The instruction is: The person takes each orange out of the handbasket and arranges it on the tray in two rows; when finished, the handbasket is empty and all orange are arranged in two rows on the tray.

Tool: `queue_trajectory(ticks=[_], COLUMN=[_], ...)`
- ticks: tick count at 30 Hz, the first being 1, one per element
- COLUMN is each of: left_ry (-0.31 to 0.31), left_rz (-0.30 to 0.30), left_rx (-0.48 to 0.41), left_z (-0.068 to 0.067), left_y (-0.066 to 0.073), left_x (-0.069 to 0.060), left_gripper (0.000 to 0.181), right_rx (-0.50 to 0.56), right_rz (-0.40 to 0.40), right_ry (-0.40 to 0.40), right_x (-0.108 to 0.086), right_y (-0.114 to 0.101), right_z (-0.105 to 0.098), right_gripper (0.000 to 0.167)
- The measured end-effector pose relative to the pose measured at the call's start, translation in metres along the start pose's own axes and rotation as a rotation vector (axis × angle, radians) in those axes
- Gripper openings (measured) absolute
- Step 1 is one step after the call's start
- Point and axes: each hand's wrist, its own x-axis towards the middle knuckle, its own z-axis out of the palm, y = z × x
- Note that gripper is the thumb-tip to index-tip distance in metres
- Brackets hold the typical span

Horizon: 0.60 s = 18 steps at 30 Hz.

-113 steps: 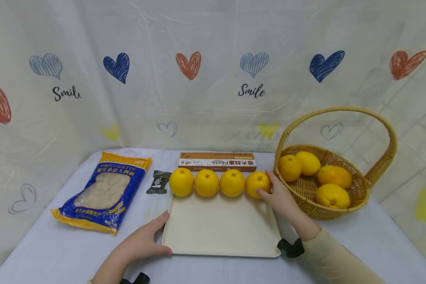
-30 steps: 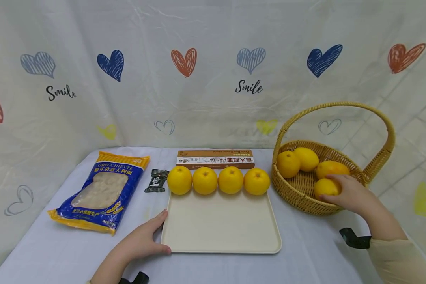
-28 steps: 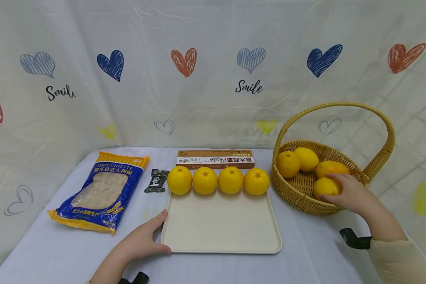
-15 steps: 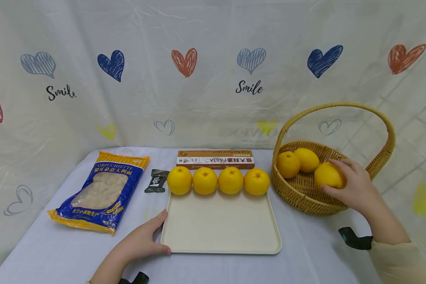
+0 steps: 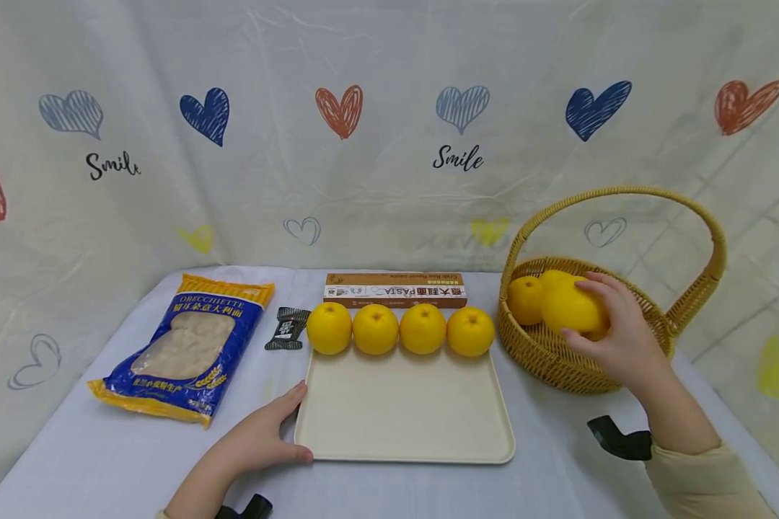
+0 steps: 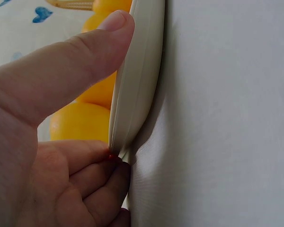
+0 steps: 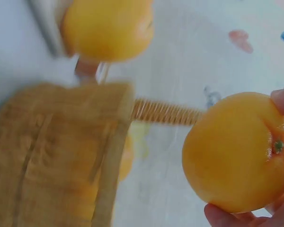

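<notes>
My right hand grips a yellow-orange orange above the wicker basket. In the right wrist view the orange shows a green stem spot, with thumb and fingertips around it. Partly hidden behind it, more fruit lies in the basket, including an orange at the left. My left hand holds the near left corner of a cream tray; the left wrist view has the thumb on the tray's edge and bent fingers against its side. Several oranges form a row along the tray's far edge.
A blue and yellow orecchiette pasta bag lies at the left. Beside the row is a small dark packet, and a pasta box lies behind it. The basket's tall handle arches behind the right hand. White cloth covers the table.
My right hand, earlier at the rightmost orange on the tray, went to the basket, took hold of another orange, raised it and moved it left. My left hand stays at the tray corner.
</notes>
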Motion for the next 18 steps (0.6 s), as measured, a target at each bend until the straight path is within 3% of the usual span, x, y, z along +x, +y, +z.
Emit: queue_trajectory(ticks=[6,11,18], left_ry=[0.003,0.004,-0.008], left_rz=[0.008,0.002,-0.001], left_rx=[0.003,0.008,-0.003], left_z=[0.000,0.000,0.001], left_y=[-0.001,-0.001,-0.002], left_x=[0.000,0.001,0.003], left_gripper=[0.108,0.108,0.108], right_rx=[0.099,0.153,0.365], right_rz=[-0.077,-0.162,-0.127], right_ry=[-0.023,-0.101,-0.224], right_x=[0.004,0.008,0.011], right_y=[-0.020,-0.034,-0.053], right_z=[0.019,0.041,0.077], right_gripper=[0.062,0.055,0.041])
